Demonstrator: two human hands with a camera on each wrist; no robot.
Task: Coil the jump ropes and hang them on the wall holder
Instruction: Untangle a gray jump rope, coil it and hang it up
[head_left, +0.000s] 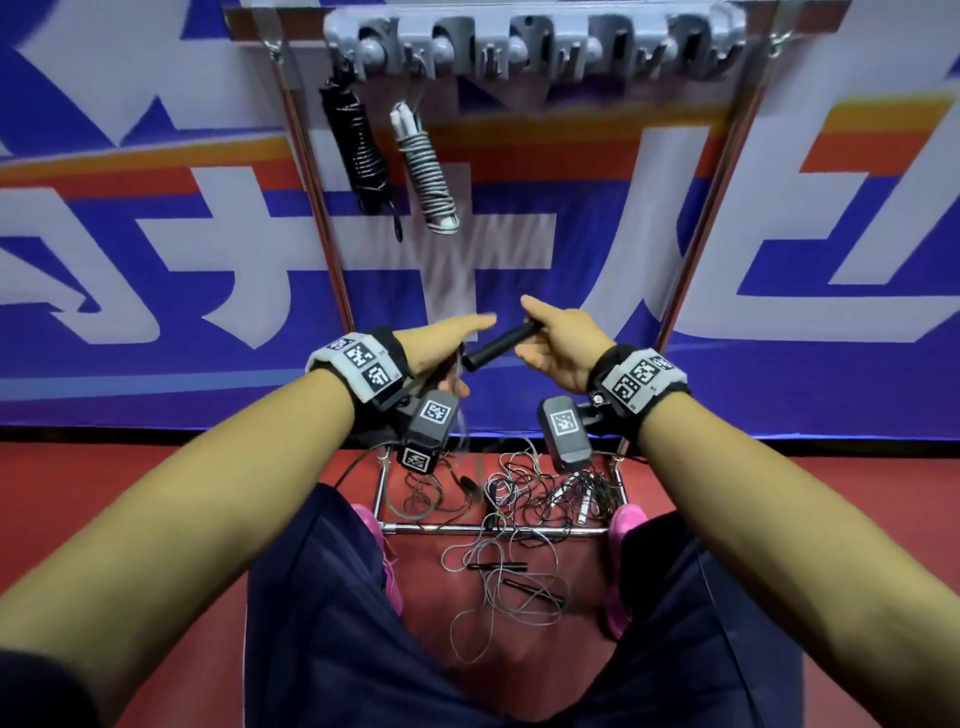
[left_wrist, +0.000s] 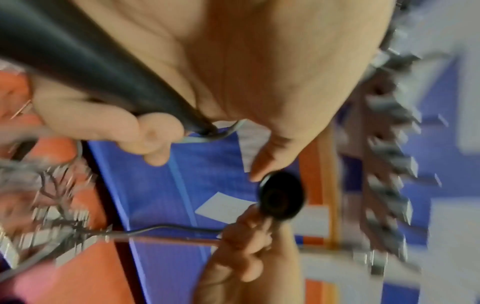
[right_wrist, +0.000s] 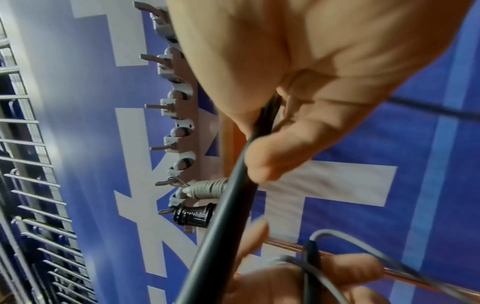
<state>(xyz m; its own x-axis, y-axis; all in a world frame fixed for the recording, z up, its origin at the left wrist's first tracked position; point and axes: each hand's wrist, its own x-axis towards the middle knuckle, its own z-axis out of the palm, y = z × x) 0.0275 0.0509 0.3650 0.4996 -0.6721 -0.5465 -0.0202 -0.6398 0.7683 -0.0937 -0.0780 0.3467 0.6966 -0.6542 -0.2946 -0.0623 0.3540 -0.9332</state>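
— Holding what?
— Pinching, with fingers of right hand, one black handle; clutching second handle in curled left hand. Probably one rope, trailing floorward.
— Then?
— Lay handles together, wrap rope snugly, hang on wall holder.

Forearms forward, left hand and right hand (close together) each grip a handle.

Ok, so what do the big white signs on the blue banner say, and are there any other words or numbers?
No text here can be read whole.
Blue banner: huge white characters, cut off by the picture edges, unreadable.
Left wrist band and right wrist band: black-and-white square code patterns, no letters or numbers.
Wrist camera boxes: the same kind of code squares, no words.
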